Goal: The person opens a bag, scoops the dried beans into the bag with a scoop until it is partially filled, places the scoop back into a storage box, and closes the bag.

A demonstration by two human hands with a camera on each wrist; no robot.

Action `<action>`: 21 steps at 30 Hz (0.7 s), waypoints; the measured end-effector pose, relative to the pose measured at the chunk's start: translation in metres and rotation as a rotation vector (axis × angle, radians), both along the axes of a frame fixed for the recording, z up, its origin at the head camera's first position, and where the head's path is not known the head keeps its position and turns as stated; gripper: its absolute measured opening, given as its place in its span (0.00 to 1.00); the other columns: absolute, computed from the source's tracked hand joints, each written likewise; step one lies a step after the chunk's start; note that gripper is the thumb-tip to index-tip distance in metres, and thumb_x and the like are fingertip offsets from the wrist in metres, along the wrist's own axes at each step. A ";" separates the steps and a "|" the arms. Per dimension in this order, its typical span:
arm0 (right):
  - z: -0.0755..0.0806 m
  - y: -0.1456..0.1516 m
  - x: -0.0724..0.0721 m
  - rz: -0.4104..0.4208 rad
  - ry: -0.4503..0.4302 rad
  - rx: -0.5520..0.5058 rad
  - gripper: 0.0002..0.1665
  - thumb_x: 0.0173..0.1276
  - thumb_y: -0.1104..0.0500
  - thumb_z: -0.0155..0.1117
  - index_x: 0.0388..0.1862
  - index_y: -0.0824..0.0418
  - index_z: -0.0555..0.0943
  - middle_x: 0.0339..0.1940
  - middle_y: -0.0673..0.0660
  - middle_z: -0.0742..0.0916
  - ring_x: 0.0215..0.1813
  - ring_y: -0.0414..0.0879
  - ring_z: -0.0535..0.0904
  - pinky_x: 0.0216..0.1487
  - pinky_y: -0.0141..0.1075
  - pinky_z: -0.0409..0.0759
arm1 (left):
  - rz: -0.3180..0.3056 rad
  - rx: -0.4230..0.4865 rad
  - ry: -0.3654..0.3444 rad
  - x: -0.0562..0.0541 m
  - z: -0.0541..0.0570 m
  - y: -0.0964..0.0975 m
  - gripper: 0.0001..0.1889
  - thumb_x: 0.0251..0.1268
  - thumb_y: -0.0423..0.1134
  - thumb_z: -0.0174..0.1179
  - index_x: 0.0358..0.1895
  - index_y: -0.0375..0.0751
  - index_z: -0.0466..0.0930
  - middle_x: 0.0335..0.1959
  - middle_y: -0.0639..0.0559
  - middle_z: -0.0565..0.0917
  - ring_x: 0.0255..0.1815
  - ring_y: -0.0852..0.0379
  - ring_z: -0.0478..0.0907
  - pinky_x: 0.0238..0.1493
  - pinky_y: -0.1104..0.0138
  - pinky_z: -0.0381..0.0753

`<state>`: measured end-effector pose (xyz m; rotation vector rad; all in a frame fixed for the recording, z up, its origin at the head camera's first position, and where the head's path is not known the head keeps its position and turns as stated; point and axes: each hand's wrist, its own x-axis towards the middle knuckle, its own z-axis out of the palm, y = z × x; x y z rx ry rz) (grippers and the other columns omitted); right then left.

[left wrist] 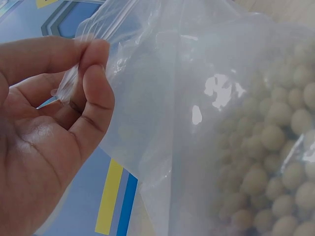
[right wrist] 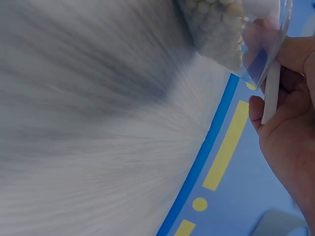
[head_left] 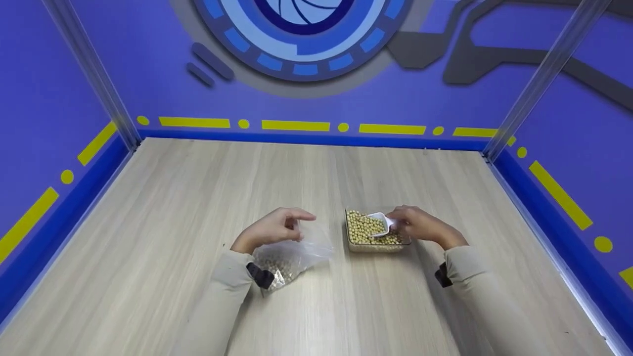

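Observation:
My left hand pinches the open edge of a clear zip bag between thumb and fingers. Pale round beans fill the lower part of this bag, which leans on the table below the hand. To its right stands a clear rectangular container full of the same sort of yellowish beans. Over that container, my right hand grips the handle of a small white scoop. The scoop's bowl sits among the beans. In the right wrist view, the white handle runs between thumb and fingers.
The wood-grain table is bounded by blue panels at the back and both sides. Metal posts stand at the back corners. Black straps circle both wrists.

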<state>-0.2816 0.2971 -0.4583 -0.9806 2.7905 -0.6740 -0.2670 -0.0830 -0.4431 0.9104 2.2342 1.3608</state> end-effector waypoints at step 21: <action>0.004 0.000 -0.001 -0.047 -0.075 -0.015 0.15 0.65 0.71 0.57 0.48 0.65 0.84 0.42 0.59 0.86 0.44 0.49 0.79 0.42 0.42 0.77 | 0.016 -0.005 0.044 -0.008 -0.013 -0.004 0.26 0.55 0.25 0.61 0.61 0.33 0.75 0.57 0.38 0.78 0.29 0.60 0.70 0.29 0.73 0.69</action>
